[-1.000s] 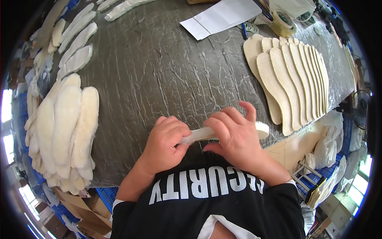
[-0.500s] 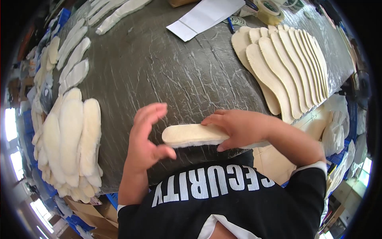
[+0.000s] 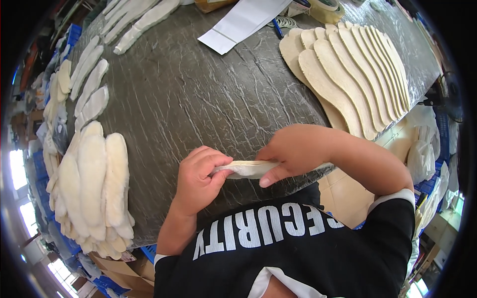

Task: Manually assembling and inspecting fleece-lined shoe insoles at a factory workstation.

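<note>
A fleecy insole (image 3: 247, 170), cream on its upper side with white pile beneath, lies across the near edge of the table, turned partly on its side. My left hand (image 3: 201, 174) pinches its left end between thumb and fingers. Toward its other end my right hand (image 3: 293, 154) grips it, thumb on the near side and fingers over the far side. The right hand covers much of that half. To the right, a fanned row of cream insoles (image 3: 343, 74) overlaps on the table. A heap of fluffy insoles (image 3: 92, 184) rests at the left.
More white insoles (image 3: 92, 82) lie along the far left of the dark, wrinkled tabletop (image 3: 198, 104). White paper (image 3: 243, 22), a blue pen (image 3: 277, 29) and tape rolls (image 3: 325, 11) are at the back. Below the left edge sits a cardboard box (image 3: 121, 273).
My left hand, open and apart before, has moved right and closed on the insole's left end. The insole has tipped, so less of its cream face shows. The view has shifted slightly.
</note>
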Available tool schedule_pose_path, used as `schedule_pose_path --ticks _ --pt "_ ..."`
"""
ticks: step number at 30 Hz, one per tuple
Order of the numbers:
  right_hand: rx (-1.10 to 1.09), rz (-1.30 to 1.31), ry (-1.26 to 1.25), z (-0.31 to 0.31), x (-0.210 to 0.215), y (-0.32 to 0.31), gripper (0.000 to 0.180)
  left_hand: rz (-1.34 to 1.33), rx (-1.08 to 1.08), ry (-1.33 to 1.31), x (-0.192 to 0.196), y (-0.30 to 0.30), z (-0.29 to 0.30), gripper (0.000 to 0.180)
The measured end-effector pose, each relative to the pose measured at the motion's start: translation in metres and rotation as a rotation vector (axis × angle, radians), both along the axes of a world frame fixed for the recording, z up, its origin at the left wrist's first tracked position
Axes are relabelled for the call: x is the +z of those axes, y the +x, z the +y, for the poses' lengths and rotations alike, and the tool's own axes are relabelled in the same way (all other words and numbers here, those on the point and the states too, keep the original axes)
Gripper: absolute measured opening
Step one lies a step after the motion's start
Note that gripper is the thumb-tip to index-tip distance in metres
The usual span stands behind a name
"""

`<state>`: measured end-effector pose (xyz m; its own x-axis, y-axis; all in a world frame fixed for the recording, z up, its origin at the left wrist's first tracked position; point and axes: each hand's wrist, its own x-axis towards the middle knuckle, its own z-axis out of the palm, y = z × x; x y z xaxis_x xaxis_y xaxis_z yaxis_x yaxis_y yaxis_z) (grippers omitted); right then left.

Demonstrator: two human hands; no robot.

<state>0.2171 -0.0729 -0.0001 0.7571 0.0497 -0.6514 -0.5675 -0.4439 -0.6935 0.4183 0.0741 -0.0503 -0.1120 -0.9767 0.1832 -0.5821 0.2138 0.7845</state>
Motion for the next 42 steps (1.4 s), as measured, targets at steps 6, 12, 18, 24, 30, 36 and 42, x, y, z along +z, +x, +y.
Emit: schedule_pose_path --ticks 6,12,18,24,30,36,42 --pt "-0.056 -0.328 -0.403 0.017 -0.031 0.02 0.041 0.142 0.11 0.152 0.0 0.008 -0.003 0.013" --pt "-0.078 -0.529 -0.951 0.043 -0.07 0.007 0.088 -0.153 0.136 0.285 -0.028 0.031 0.004 0.057" --pt "-0.217 -0.485 -1.043 0.047 -0.1 -0.034 0.103 -0.044 0.127 0.436 -0.035 0.022 0.008 0.033" --pt "-0.672 -0.93 -0.342 0.032 -0.113 -0.053 0.085 0.197 0.158 0.578 -0.024 0.029 0.021 0.02" --pt "-1.015 -1.105 -0.551 0.051 -0.105 -0.089 0.053 -0.364 0.675 -0.357 0.081 0.117 0.092 0.016" --pt "-0.991 -1.048 -0.993 0.053 -0.089 -0.11 0.018 -1.252 1.128 -0.658 0.184 0.264 0.212 0.036" --pt "-1.051 -0.701 -1.301 0.028 -0.079 -0.127 0.027 -1.036 1.225 -0.131 0.103 0.432 0.342 0.037"
